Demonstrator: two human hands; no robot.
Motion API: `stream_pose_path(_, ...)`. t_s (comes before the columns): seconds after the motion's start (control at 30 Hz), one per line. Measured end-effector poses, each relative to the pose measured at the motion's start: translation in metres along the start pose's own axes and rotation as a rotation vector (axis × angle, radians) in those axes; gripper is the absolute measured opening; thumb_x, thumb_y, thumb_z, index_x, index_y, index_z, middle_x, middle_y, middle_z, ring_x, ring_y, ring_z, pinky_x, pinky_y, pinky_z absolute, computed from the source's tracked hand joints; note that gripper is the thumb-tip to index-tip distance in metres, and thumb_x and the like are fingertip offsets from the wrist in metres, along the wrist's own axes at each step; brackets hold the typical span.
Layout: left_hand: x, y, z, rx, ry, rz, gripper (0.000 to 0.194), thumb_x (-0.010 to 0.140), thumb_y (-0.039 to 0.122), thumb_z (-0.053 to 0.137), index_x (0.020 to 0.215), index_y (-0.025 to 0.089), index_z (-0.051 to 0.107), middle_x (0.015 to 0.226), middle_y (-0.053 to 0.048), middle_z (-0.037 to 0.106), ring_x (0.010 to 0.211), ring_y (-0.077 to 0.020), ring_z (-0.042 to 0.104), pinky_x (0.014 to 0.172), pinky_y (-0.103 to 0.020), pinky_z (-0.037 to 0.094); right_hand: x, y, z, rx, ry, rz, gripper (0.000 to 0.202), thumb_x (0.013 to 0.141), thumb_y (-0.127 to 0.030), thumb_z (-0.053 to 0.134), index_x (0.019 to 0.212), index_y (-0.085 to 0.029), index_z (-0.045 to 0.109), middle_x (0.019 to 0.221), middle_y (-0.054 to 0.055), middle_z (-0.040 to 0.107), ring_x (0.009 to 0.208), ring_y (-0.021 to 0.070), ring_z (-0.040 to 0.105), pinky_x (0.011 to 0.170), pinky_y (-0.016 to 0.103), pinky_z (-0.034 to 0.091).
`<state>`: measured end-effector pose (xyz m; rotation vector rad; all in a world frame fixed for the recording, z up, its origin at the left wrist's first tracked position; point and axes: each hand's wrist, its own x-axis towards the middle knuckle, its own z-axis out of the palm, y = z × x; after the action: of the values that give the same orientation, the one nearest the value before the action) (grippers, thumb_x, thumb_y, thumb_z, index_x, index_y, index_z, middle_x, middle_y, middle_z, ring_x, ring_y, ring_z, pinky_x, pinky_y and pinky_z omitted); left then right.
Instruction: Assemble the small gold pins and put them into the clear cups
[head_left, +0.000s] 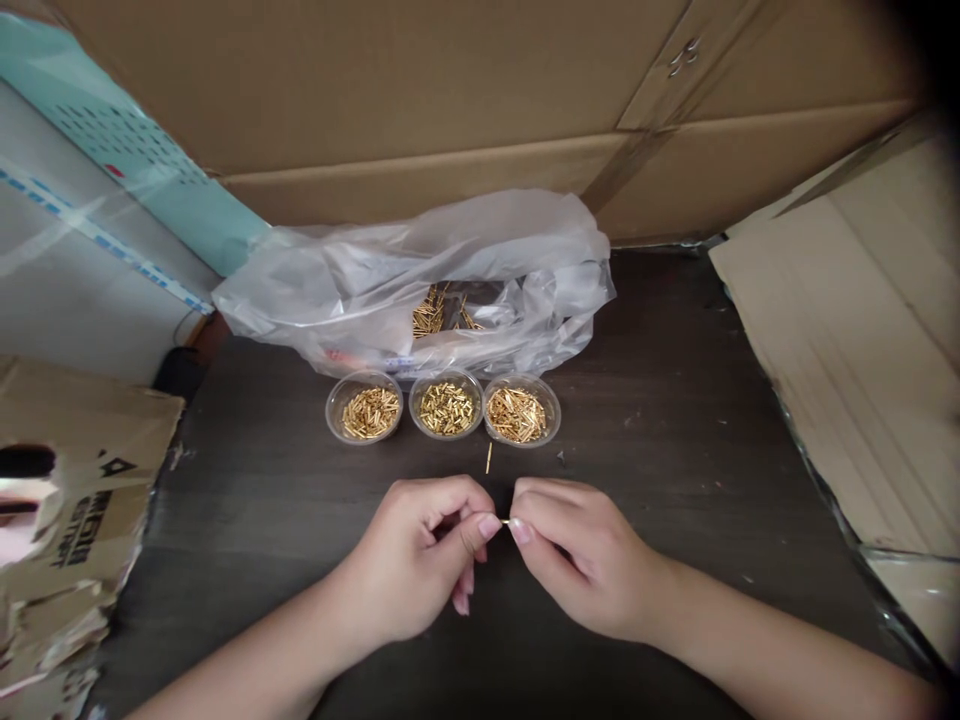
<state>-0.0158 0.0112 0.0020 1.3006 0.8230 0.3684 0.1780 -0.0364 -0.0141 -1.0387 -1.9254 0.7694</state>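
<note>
My left hand (pixel 435 550) and my right hand (pixel 577 550) almost meet above the dark table. Between their thumb tips shows a small gold-coloured pin (pixel 505 522), pinched from both sides; most of it is hidden by the fingers. A single gold pin (pixel 489 458) lies on the table just beyond the hands. Behind it three clear round cups stand in a row: the left cup (pixel 330 417), the middle cup (pixel 415 415) and the right cup (pixel 556 420), each holding many small gold-coloured metal pieces.
Behind the cups an open plastic bag (pixel 330 290) holds more gold pins (pixel 429 314). Cardboard (pixel 420 90) rises at the back, with a cardboard panel (pixel 847 370) on the right and torn printed cardboard (pixel 67 500) on the left of the dark table (pixel 660 400).
</note>
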Motion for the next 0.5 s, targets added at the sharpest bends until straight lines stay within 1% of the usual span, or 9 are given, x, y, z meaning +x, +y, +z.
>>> stream_pose_path(0.13, 0.001, -0.0004, -0.0005, -0.018, -0.009, -0.013, 0.03, 0.097, 0.036, 0.057, 0.076, 0.015, 0.054, 0.055, 0.004, 0.053, 0.038, -0.0076, 0.052, 0.037, -0.016, 0.044, -0.0005, -0.0005, 0.0013, -0.014, 0.008, -0.006, 0.026, 0.097, -0.009, 0.042, 0.075, -0.02, 0.039, 0.068, -0.003, 0.04, 0.062, 0.0106, 0.038, 0.057, 0.027, 0.031)
stream_pose_path(0.23, 0.001, -0.0008, -0.0008, 0.038, 0.008, 0.013, 0.029, 0.098, 0.033, 0.056, 0.075, 0.015, 0.054, 0.054, 0.004, 0.052, 0.038, -0.0073, 0.053, 0.037, -0.015, 0.042, 0.0001, -0.001, 0.0007, -0.008, -0.001, 0.007, 0.026, 0.097, -0.009, 0.043, 0.074, -0.02, 0.037, 0.068, -0.003, 0.039, 0.061, 0.0099, 0.037, 0.057, 0.026, 0.03)
stream_pose_path(0.33, -0.0007, -0.0015, -0.0006, 0.147, 0.034, 0.097, 0.029, 0.1, 0.03, 0.054, 0.075, 0.014, 0.056, 0.057, 0.004, 0.053, 0.039, -0.0066, 0.055, 0.039, -0.014, 0.041, 0.001, -0.0013, -0.0003, 0.009, -0.028, 0.032, 0.026, 0.097, -0.009, 0.043, 0.074, -0.02, 0.036, 0.068, -0.004, 0.038, 0.061, 0.0096, 0.037, 0.057, 0.026, 0.029)
stream_pose_path(0.4, -0.002, -0.002, -0.0003, 0.214, 0.047, 0.163, 0.029, 0.1, 0.027, 0.053, 0.076, 0.013, 0.058, 0.061, 0.002, 0.056, 0.041, -0.006, 0.057, 0.042, -0.014, 0.042, 0.0015, -0.0018, -0.0008, 0.02, -0.032, 0.036, 0.026, 0.097, -0.009, 0.042, 0.074, -0.02, 0.035, 0.067, -0.004, 0.037, 0.06, 0.0094, 0.037, 0.056, 0.026, 0.029)
stream_pose_path(0.5, -0.0034, -0.0023, 0.0001, 0.248, 0.06, 0.229, 0.027, 0.101, 0.025, 0.054, 0.077, 0.012, 0.061, 0.065, 0.002, 0.058, 0.042, -0.0055, 0.059, 0.044, -0.014, 0.045, 0.001, -0.003, -0.0017, 0.02, -0.02, 0.019, 0.026, 0.097, -0.009, 0.042, 0.074, -0.02, 0.035, 0.068, -0.004, 0.037, 0.06, 0.0093, 0.036, 0.056, 0.026, 0.029)
